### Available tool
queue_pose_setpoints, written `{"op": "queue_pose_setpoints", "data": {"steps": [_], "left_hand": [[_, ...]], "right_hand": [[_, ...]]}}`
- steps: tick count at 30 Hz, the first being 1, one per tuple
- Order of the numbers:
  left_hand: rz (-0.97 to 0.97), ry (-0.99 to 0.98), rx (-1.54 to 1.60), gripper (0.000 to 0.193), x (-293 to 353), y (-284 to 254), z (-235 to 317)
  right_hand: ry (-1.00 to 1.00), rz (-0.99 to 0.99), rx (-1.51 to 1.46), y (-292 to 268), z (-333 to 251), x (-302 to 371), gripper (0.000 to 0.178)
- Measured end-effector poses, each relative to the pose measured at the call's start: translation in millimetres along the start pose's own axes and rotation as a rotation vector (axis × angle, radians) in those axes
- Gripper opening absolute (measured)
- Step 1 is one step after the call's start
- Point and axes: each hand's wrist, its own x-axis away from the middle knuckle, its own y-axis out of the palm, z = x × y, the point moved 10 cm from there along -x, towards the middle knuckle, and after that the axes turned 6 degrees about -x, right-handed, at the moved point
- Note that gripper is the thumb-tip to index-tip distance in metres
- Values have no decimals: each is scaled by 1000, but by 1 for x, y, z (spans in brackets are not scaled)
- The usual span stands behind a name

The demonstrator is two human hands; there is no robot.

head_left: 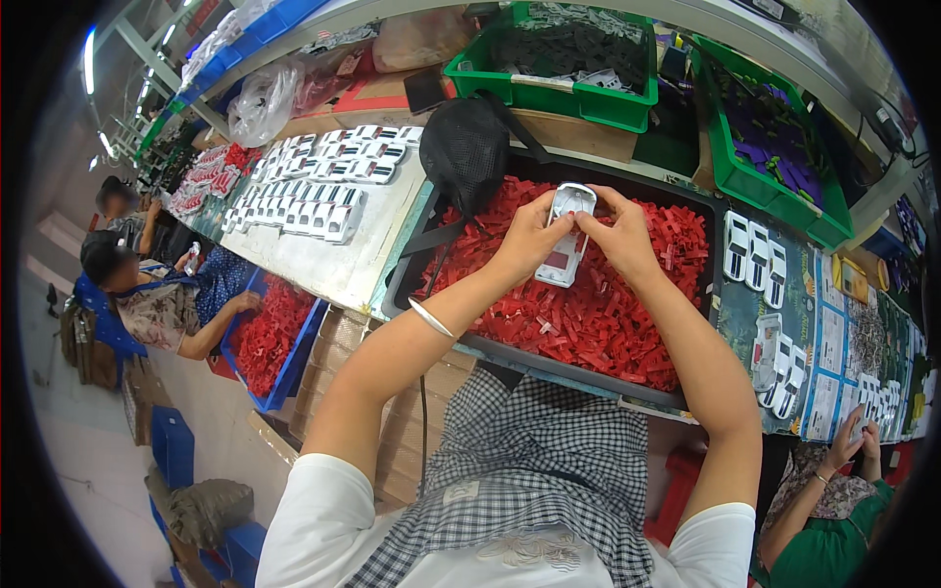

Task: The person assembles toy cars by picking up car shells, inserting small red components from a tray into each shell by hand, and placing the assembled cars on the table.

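Note:
Over the red parts, both of my hands hold a white toy car body shell (557, 271), its hollow side facing up. My left hand (530, 233) grips its left edge, and my right hand (624, 235) wraps the right edge. Both thumbs reach into the hollow and meet near its middle. Something red shows inside the shell toward its near end. Beneath the hands lies a black tray (469, 345) heaped with small red plastic parts (549, 323). My fingers partly cover the shell's sides.
Rows of white car shells (333, 157) stand on the left bench; more shells (753, 253) lie right of the tray. A black mesh bag (465, 155) hangs over the tray's far left corner. Green bins (613, 106) stand behind. Co-workers sit left and right; a hand (845, 446) shows right.

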Motion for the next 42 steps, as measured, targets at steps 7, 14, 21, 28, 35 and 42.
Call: {"op": "queue_pose_setpoints", "data": {"steps": [7, 14, 21, 28, 35, 42], "left_hand": [[-16, 16, -76, 23, 0, 3, -3], [31, 114, -346, 23, -1, -1, 10], [124, 150, -347, 22, -2, -16, 15], [447, 278, -832, 31, 50, -168, 105], [613, 28, -1816, 47, 77, -298, 8], [447, -244, -1853, 51, 67, -334, -22]], "right_hand": [[-12, 63, 67, -6, -1, 3, 37], [-90, 129, 103, -7, -7, 3, 32], [-207, 97, 244, -17, -20, 9, 42], [-151, 255, 601, -108, -90, 90, 25], [156, 450, 1510, -281, 18, 249, 43], [85, 527, 1679, -238, 12, 283, 41]]}}
